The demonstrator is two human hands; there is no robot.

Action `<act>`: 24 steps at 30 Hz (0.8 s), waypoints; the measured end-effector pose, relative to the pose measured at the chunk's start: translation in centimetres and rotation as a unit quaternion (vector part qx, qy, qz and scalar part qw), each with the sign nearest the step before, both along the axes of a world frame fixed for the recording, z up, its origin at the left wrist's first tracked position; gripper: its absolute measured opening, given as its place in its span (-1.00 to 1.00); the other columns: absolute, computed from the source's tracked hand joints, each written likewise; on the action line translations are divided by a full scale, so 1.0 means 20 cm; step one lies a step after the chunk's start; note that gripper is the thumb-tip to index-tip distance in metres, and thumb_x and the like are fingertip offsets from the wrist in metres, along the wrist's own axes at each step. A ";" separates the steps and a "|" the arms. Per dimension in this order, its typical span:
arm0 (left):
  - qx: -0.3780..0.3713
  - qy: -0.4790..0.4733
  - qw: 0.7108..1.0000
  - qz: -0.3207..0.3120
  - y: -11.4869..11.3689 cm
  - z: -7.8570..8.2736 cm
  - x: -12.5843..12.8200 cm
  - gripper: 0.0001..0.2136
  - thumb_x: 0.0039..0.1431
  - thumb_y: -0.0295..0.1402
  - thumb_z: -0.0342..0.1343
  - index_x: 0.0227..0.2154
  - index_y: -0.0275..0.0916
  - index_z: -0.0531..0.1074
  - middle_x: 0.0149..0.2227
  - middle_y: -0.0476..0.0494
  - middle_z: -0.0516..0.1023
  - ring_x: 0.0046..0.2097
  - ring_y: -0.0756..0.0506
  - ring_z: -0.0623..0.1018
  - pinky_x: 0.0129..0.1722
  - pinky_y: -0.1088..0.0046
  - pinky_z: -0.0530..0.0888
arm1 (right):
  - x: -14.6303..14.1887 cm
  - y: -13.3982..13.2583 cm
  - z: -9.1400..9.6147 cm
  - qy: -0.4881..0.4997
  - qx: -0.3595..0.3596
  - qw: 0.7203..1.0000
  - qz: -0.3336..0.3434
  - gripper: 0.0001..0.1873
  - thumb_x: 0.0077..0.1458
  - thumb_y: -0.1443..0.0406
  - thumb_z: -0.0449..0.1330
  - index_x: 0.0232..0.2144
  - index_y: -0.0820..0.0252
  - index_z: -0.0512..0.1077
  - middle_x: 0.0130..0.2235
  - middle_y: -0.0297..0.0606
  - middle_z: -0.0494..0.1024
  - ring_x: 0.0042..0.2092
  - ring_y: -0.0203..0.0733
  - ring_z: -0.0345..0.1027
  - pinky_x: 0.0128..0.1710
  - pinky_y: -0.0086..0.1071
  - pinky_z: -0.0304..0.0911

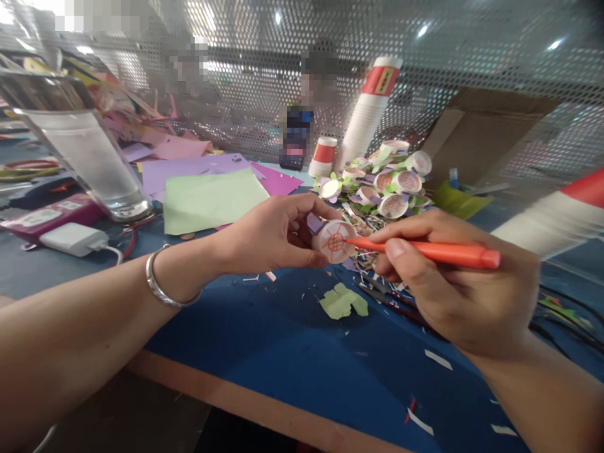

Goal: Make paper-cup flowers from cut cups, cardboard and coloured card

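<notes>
Between the thumb and fingers of my left hand [278,233] is a small paper cup [334,246], its round white base turned toward me. Orange lines form a grid in a circle on that base, with strokes running out to the rim. My right hand [438,277] is closed around an orange marker pen [438,253], whose tip meets the drawing near its right side. A bit of purple paper shows at the cup's upper left. Behind the hands lies a heap of similar cup pieces [392,205] with orange grids and green and purple paper bits.
A glass of water [87,157] stands at left near a white charger [75,239]. Green paper [212,198] lies on purple sheets. Stacked paper cups [365,119] and a phone [295,138] stand at the back. Torn green paper [343,301] and scraps lie on the blue table [283,352].
</notes>
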State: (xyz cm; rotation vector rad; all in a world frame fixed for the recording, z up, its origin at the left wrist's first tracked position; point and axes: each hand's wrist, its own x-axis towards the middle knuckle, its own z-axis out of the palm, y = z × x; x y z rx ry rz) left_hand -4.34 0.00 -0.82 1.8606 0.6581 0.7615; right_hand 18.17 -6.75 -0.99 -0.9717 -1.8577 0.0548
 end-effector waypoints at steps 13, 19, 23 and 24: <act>-0.023 -0.012 1.000 -0.016 0.00 0.02 0.00 -0.55 -0.02 -0.49 0.40 -0.03 -0.30 0.47 -0.23 -0.11 0.63 -0.22 -0.05 0.64 -0.18 0.42 0.60 | 0.01 0.00 0.02 -0.017 0.026 0.999 -0.036 -0.90 0.22 0.32 0.23 -0.30 0.03 0.56 -0.44 -0.38 0.59 -0.49 -0.23 0.43 -0.45 -0.25 0.28; -0.015 -0.007 1.000 -0.004 0.01 0.01 -0.01 -0.51 -0.02 -0.45 0.42 0.00 -0.32 0.45 -0.21 -0.14 0.63 -0.21 -0.06 0.64 -0.16 0.38 0.59 | 0.01 -0.01 0.02 0.002 0.040 0.999 -0.011 -0.87 0.20 0.37 0.24 -0.28 0.03 0.57 -0.41 -0.39 0.60 -0.45 -0.26 0.45 -0.45 -0.28 0.30; -0.022 -0.009 1.000 -0.011 0.02 0.00 -0.01 -0.51 -0.03 -0.44 0.43 -0.01 -0.33 0.45 -0.19 -0.16 0.62 -0.20 -0.08 0.64 -0.15 0.36 0.57 | 0.01 -0.02 0.01 -0.004 0.035 0.999 -0.016 -0.87 0.20 0.37 0.24 -0.26 0.04 0.56 -0.41 -0.40 0.59 -0.47 -0.27 0.43 -0.47 -0.28 0.29; -0.026 -0.009 1.000 -0.014 0.02 0.00 -0.01 -0.52 -0.03 -0.44 0.44 -0.02 -0.34 0.45 -0.19 -0.16 0.62 -0.20 -0.08 0.64 -0.15 0.35 0.57 | 0.01 -0.03 0.01 -0.003 0.037 0.999 -0.012 -0.87 0.20 0.37 0.24 -0.26 0.04 0.56 -0.41 -0.41 0.59 -0.48 -0.28 0.43 -0.47 -0.28 0.29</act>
